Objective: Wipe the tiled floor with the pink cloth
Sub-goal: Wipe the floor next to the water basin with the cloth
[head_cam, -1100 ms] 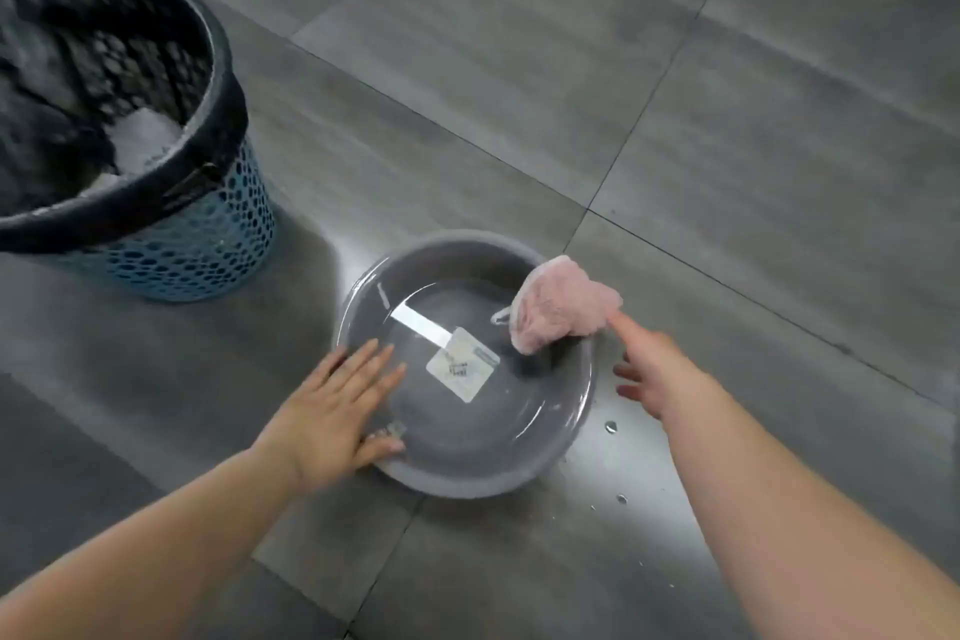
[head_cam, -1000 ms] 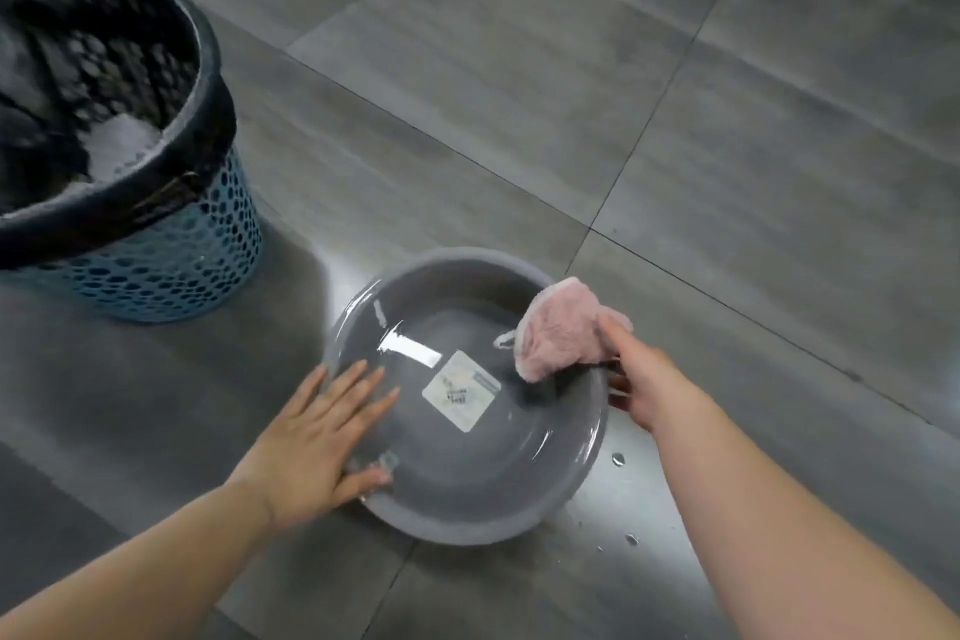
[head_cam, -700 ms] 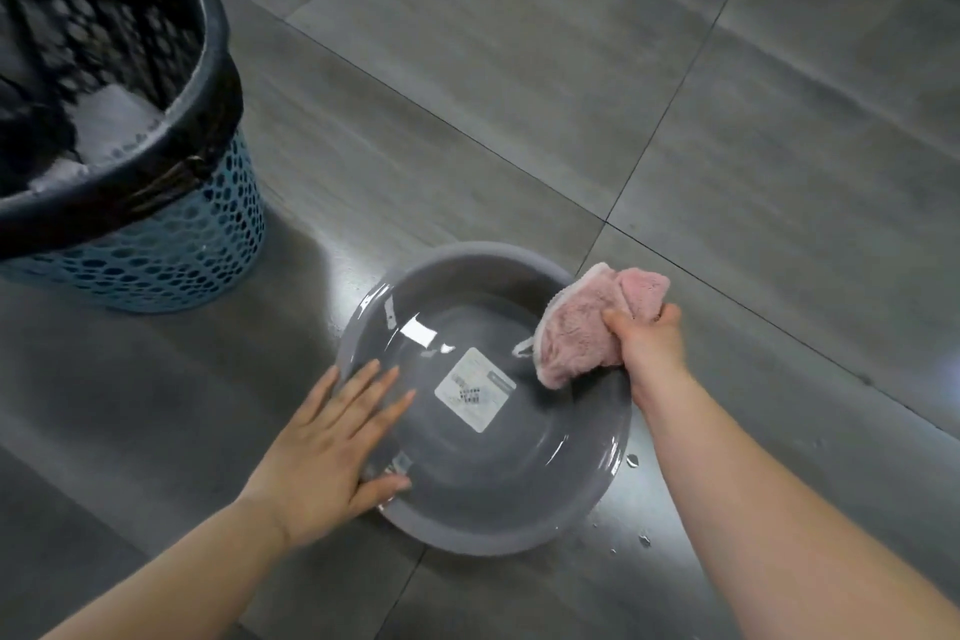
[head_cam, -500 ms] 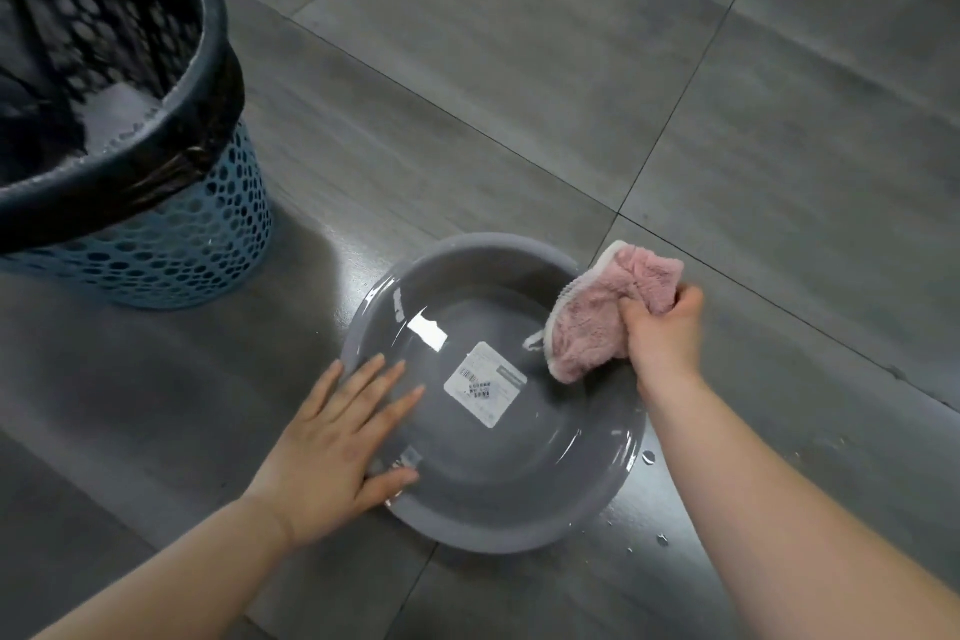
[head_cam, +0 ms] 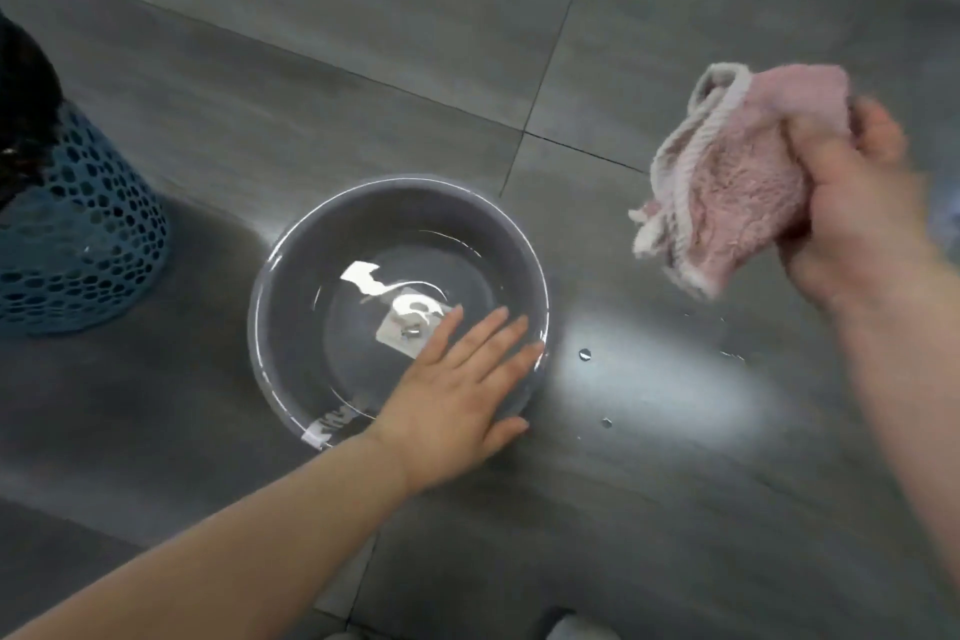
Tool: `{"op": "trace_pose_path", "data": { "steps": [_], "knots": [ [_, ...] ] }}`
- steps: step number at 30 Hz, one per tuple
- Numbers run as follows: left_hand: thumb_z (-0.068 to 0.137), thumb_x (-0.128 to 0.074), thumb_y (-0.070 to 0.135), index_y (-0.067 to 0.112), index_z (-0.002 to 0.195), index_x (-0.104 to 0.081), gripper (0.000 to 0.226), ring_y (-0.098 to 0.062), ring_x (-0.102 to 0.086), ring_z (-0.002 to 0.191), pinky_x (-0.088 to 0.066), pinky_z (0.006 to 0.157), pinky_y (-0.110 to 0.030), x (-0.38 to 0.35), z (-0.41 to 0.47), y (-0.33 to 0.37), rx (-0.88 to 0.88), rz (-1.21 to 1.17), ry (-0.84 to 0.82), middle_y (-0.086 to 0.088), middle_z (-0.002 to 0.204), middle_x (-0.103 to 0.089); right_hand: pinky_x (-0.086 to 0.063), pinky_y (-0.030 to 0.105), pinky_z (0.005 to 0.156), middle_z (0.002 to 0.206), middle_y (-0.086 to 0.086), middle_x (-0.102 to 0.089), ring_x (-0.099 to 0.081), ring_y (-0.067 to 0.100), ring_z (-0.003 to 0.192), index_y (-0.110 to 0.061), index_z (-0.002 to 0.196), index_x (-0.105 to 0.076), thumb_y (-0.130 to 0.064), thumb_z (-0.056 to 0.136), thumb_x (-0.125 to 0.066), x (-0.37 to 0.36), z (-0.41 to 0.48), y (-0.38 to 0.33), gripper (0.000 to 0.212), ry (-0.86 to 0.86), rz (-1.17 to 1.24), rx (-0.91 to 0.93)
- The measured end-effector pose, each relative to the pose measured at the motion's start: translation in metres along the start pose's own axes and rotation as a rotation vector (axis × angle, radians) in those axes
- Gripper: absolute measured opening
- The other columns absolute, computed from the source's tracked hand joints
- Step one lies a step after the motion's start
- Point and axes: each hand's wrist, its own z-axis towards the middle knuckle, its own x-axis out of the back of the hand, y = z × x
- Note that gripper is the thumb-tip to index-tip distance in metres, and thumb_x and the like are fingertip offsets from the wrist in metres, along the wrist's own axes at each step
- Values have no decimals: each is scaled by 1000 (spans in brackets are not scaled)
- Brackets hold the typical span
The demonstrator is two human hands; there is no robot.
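At left edge, blue basket [head_cam: 78, 244] cut off by frame. Right hand [head_cam: 852, 218] motion-blurred, fist clamped on pink cloth [head_cam: 727, 192], held above tiled floor [head_cam: 363, 68], right of grey basin [head_cam: 291, 276]. Left hand [head_cam: 457, 390] flat, fingers spread, on basin's near rim.

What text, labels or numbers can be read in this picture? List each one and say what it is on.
None can be read.
White sticker on the bottom of the grey basin: printed marks, blurred and partly under glare, unreadable.
White patch on the basin's near wall: dark marks, too blurred to read.
Pink cloth, blue basket, floor tiles: no text visible.
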Motion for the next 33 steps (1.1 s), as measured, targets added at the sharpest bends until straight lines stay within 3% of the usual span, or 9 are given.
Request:
{"op": "trace_pose_path", "data": {
  "steps": [3,6,9,13,17,23,27,30,33],
  "knots": [
    [70,-35,51,15,119,-50,63,-19,-42,122,-22,103,-39,-10,18,18,-16,40,-91,-3,119,-67,-46,20,82,121,-11,-45,-54,6,105,-18,145,-6,-15,91,-50,58,-3,26,70,21,-418,-129],
    [69,-34,51,12,113,-61,65,-21,-50,120,-17,106,-34,-22,31,24,-41,62,-174,-5,117,-68,-22,33,111,154,9,-14,-20,23,140,-18,146,-7,-18,85,-57,105,-11,100,78,40,-862,-242],
    [68,-33,51,12,108,-66,65,-20,-63,110,-22,102,-34,-33,51,24,-49,98,-186,-5,113,-70,-24,39,110,152,16,-17,-22,31,137,-15,142,-21,-45,80,-51,120,-29,168,76,-96,-1110,-280],
    [71,-35,49,10,111,-63,62,-23,-53,120,-17,104,-37,-44,73,21,0,113,-169,-9,118,-67,-7,42,117,155,20,0,-3,36,142,-16,146,-8,-46,84,-53,114,-33,212,83,-145,-1285,-297],
    [76,-36,44,11,119,-52,57,-20,-31,125,-3,108,-37,-47,74,21,0,68,-172,-14,126,-61,-30,45,103,133,24,-51,-34,43,125,-18,133,-36,-50,66,-38,79,-52,236,74,-337,-1410,109],
    [86,-28,46,13,125,-43,53,-21,-27,129,-1,111,-35,-52,80,19,42,15,-173,-15,132,-55,-54,38,85,124,3,-64,-61,24,113,-28,123,-36,-33,67,-35,66,-37,244,56,-745,-1433,581],
    [81,-32,46,16,124,-40,53,-21,-25,130,1,109,-35,-48,82,20,39,35,-198,-16,134,-53,-55,50,77,121,17,-64,-62,37,106,-19,120,-50,-28,71,-37,104,11,239,51,-436,-1506,329],
    [73,-37,40,12,120,-48,55,-22,-30,127,1,109,-38,-45,82,21,44,80,-230,-16,128,-59,-46,58,89,130,28,-53,-52,48,116,-9,124,-53,-27,76,-36,99,13,234,54,-272,-1437,87],
    [65,-36,41,9,108,-63,60,-28,-55,117,-3,107,-38,-41,93,26,30,163,-277,-14,113,-68,-45,46,96,134,27,-48,-58,43,110,-9,133,-33,-25,71,-35,66,-25,249,65,-288,-1515,237]
  ]
}}
